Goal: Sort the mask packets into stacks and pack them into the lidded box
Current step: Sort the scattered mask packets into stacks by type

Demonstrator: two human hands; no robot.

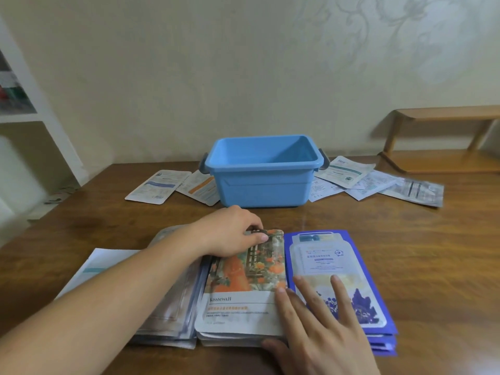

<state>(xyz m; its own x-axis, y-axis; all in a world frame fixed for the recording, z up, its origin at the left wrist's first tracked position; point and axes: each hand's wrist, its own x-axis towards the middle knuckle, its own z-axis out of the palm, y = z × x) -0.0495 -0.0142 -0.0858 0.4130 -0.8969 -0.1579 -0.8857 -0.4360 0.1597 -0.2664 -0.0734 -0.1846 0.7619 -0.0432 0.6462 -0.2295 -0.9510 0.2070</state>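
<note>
A stack of orange-flower mask packets (243, 299) lies on the wooden table in front of me. My left hand (232, 234) pinches its far top edge. A stack of blue packets (359, 266) lies right beside it, and my right hand (322, 328) rests flat with spread fingers across the seam between both stacks, thumb at the orange stack's near corner. A greyish stack (173, 315) sits left of the orange one, partly under my left forearm. The blue plastic box (263, 182) stands open behind them, with no lid in view.
Loose white packets lie left (158, 186) and right (378, 180) of the box. A white packet (92, 269) pokes out at the near left. A wooden shelf riser (443, 139) stands at the back right; a white shelf unit (32, 117) is at left.
</note>
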